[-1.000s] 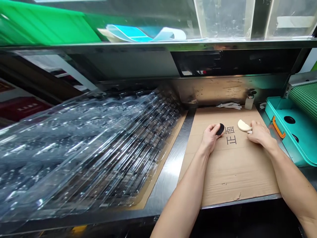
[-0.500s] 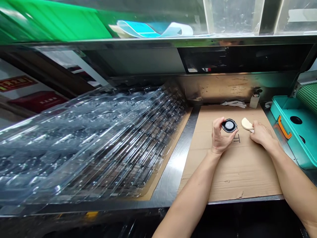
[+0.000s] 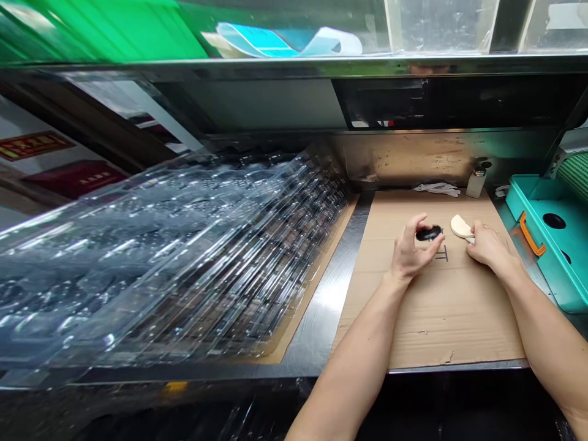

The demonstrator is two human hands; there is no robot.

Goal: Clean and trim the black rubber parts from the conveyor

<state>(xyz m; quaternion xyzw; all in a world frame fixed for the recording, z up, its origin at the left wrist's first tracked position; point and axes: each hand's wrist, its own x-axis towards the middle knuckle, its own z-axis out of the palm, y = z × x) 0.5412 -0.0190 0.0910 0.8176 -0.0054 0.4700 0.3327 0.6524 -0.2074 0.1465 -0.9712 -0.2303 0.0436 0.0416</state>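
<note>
The disc (image 3: 429, 233) is gleaming black, the tool (image 3: 460, 226) is looking cream, the cardboard (image 3: 441, 306) is showing dark strokes on brown, and the teal box (image 3: 558, 269) is wearing an orange handle (image 3: 531, 237)

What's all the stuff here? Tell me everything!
Held disc: one, black, in the left hand
Pad: one, cream, in the right hand
Boxed discs: two, black, in teal box
Teal box: one, teal with orange latch, right
Plastic trays: stacked, too many to count, clear, left
Cardboard sheets: two, brown, under hands and trays
Bottle: one, pale, cardboard's back edge
Crumpled pieces: two, white, either side of bottle
Metal shelf: one, silver, across top
Green bin: one, green, upper left
Curled strip: one, blue and white, on shelf
Metal bench: one, silver, under cardboard
Dark panel: one, black, under shelf
Ridged surface: one, green, right edge
Hands: two, bare, above cardboard
</note>
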